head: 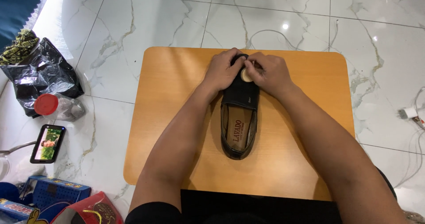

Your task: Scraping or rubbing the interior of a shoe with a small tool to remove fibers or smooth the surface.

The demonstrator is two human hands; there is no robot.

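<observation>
Both forearms reach over the near edge of the orange worktop (177,117), bare wood wide on either side. Mid-board lies a black shoe (239,117), toe away. Left hand (223,70) cups the toe; right hand (270,73) fingers pinch a small pale disc (245,75).

Black shoe (239,117), tan insole; orange-brown wooden table (177,117); white grey-veined marble floor (146,16); red-capped jar (57,107).

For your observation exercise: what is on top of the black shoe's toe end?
Both hands, left hand and right hand, rest on the black shoe; a small round pale object sits between them. The toe itself is covered.
</observation>
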